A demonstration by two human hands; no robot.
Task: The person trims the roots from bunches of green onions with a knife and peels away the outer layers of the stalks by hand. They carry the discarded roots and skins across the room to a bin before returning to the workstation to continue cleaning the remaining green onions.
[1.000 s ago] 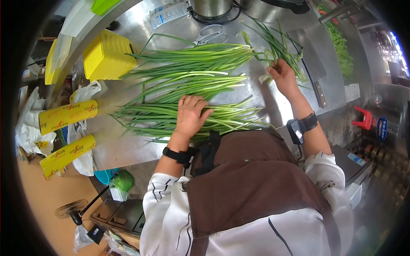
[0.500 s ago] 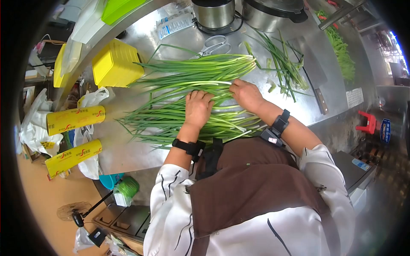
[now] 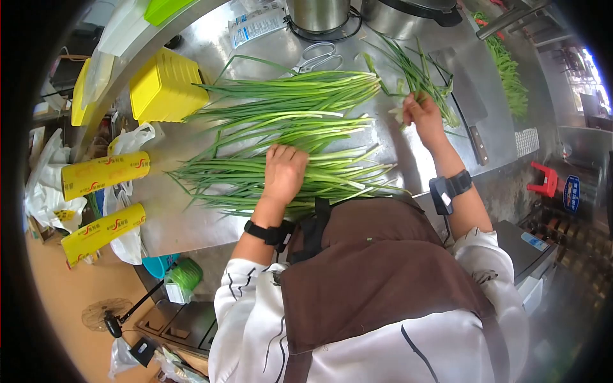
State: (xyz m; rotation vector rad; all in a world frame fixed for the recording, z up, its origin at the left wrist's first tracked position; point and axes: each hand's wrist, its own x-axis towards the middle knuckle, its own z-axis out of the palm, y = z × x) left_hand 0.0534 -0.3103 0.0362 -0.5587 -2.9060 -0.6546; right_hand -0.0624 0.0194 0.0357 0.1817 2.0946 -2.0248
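Green onions (image 3: 319, 89) lie side by side in long bunches on the steel table, white ends to the right. My left hand (image 3: 285, 171) is on the lower bunch, its fingers curled around some stalks. Over to the right, my right hand (image 3: 423, 118) is closed in a pinch at the edge of a heap of loose green onion leaves (image 3: 418, 73). Whatever is between those fingertips is too small to make out. Pale scraps (image 3: 397, 115) lie right beside them. Past the heap is a knife (image 3: 477, 143) with a wooden handle.
Scissors (image 3: 317, 59) lie behind the bunches, near a metal pot (image 3: 317, 16) and a printed packet (image 3: 257, 27). A yellow bin (image 3: 167, 86) and two yellow boxes (image 3: 105, 173) stand on the left. More greens (image 3: 507, 76) are at the far right; a red stool (image 3: 543, 180) stands below.
My right hand has left the bunches and moved right to the loose leaves. My left hand has slid slightly left and down over the stalks. The whole view has shifted a little.
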